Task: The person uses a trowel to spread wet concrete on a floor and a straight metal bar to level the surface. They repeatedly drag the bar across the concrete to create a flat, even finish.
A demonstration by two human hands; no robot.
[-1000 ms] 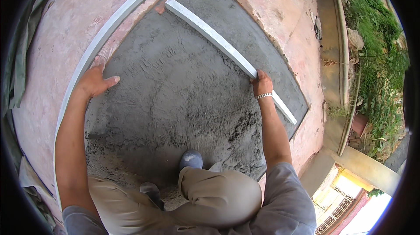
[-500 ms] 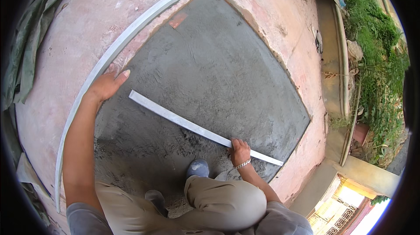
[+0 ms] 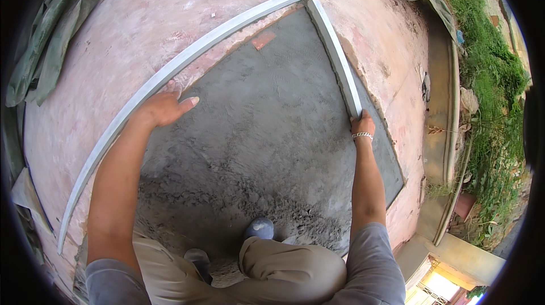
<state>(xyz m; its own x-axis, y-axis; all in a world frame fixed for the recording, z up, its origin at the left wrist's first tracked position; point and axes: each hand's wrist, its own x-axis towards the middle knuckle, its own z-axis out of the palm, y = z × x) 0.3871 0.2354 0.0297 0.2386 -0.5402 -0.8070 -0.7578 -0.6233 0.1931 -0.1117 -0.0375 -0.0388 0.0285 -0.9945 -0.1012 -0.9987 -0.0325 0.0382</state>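
My right hand [image 3: 363, 124] is closed round the near end of a short, pale metal screed bar [image 3: 338, 51]. The bar reaches away over the wet grey mortar [image 3: 255, 106], its far end close to the tip of a longer one. That longer metal bar [image 3: 164, 71] lies along the left edge of the mortar and looks curved in this view. My left hand [image 3: 164, 107] rests against its inner side, thumb stretched out and fingers spread, partly over the mortar. A small orange-red patch [image 3: 264, 40] shows in the mortar's far corner.
Pink hardened floor [image 3: 136, 27] surrounds the mortar. Folded green sheeting [image 3: 57, 27] lies at the far left. A low wall ledge [image 3: 440, 106] and green plants [image 3: 488, 66] stand at right. My blue-grey boot [image 3: 260, 228] is on the rough near mortar.
My right hand has swung the short bar from lying across the near mortar to pointing away along the right side. The view has shifted slightly; my left hand stays by the long bar.
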